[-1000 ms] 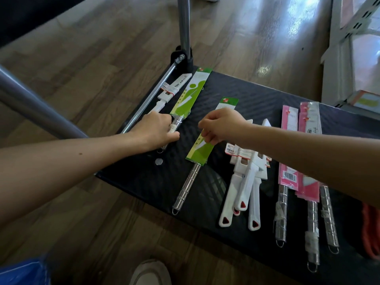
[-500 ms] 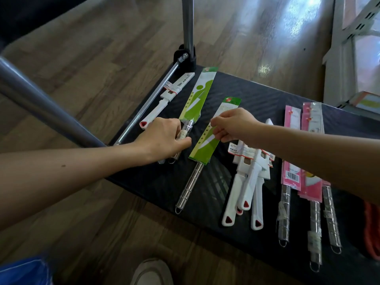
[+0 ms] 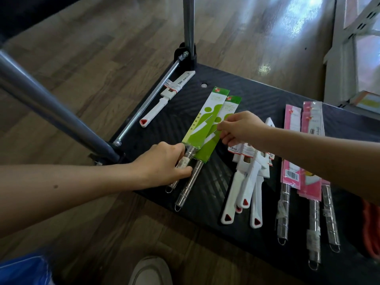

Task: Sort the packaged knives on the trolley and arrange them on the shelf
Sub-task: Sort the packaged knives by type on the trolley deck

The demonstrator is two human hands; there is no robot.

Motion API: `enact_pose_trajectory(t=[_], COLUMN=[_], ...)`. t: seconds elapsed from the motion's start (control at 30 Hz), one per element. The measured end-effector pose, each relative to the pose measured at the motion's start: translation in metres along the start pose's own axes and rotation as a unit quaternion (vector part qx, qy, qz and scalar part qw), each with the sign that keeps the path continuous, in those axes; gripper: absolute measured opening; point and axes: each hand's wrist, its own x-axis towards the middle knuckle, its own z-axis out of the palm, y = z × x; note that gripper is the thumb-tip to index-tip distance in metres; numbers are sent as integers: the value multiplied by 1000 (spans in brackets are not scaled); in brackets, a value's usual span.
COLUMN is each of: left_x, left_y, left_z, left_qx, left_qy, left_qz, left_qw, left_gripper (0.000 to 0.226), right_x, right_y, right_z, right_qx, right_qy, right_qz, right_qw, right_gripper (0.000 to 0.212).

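Two green-packaged knives lie side by side on the black trolley deck (image 3: 236, 83). My left hand (image 3: 164, 165) grips the steel handle of the left green knife (image 3: 203, 120), whose sleeve overlaps the right green knife (image 3: 213, 145). My right hand (image 3: 238, 128) pinches the right knife's green sleeve near its middle. A pile of white-handled knives (image 3: 244, 186) lies to the right of them. Three pink-packaged knives (image 3: 308, 173) lie further right. One single white knife (image 3: 164, 99) lies apart by the trolley's left rail.
The trolley's grey handle tubes (image 3: 41, 105) rise at the left and the back corner. A white shelf unit (image 3: 353, 58) stands at the far right on the wooden floor. My shoe (image 3: 150, 270) is just in front of the trolley. Something orange (image 3: 370, 229) lies at the deck's right edge.
My left hand has carried the left green knife to the right, up against and partly over the second green knife. My right hand stayed on the second knife's sleeve.
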Motion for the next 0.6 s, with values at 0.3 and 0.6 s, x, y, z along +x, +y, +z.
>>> enact_pose_trajectory(t=[0.3,0.6], left_x=[17,57], left_y=[-3,-25], left_z=[-24,-32], left_qx=[123,128], left_qy=[43,88], left_qz=[-1,-48], left_qw=[991,987], left_gripper=[46,32], right_x=[-5,-12], right_y=[-4,-8], right_z=[-2,8], right_qx=[33,20], right_qy=[-7,-38], right_qz=[6,0], right_qw=[999,999], right_gripper=[15,13])
